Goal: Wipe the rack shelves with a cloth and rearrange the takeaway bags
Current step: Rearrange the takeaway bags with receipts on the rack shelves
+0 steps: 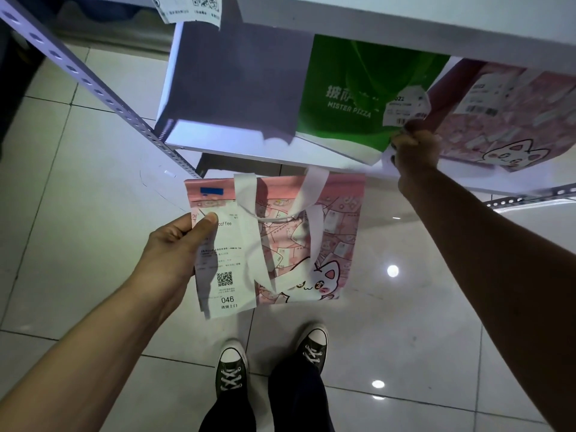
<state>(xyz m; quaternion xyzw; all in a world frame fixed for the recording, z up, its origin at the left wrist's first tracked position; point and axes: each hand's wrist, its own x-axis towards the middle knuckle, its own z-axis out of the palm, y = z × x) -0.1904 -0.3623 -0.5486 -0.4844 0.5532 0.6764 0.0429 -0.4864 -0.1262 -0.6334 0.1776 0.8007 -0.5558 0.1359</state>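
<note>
Pink bag (311,244) | pinched at left edge | left hand (174,244) fingers (207,221)

The floor (93,213) is glossy pale tile, smooth enough to mirror the ceiling lights. The rack's upright (93,85) looks like painted metal with punched holes, and its shelf (224,145) is a smooth white board. The pink cat bag (327,244) seems matt with flat white strap handles, its receipt (230,260) thin printed paper. The green bag (352,88) looks matt, cloth-like. The sneakers (230,369) are dark canvas with white rubber toe caps.
</note>
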